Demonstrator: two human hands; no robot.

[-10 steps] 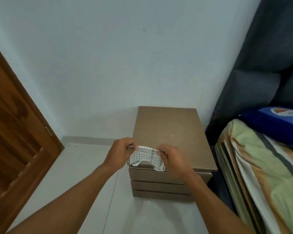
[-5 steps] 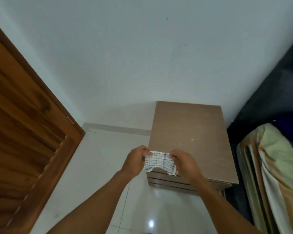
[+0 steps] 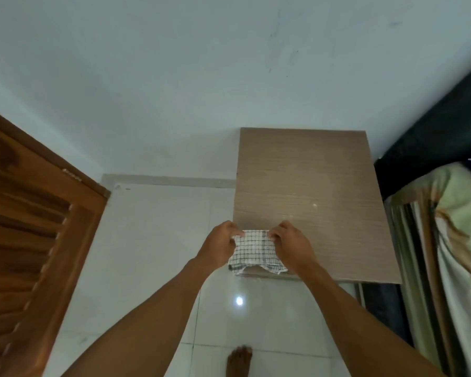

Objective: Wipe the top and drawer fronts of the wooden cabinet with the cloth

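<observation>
A bare foot (image 3: 239, 360) is seen on the pale tiled floor (image 3: 152, 240), just before the cabinet. Above it, the cloth (image 3: 253, 251) is held stretched between the left hand (image 3: 219, 244) and the right hand (image 3: 291, 244), each grip pinched shut on an upper corner, probably so it is spread flat before wiping. The cloth is white with a dark check, its lower hem rumpled, hanging over the front edge of the wooden cabinet (image 3: 310, 186), whose brown-grained top appears untouched. Drawer fronts are barely visible.
</observation>
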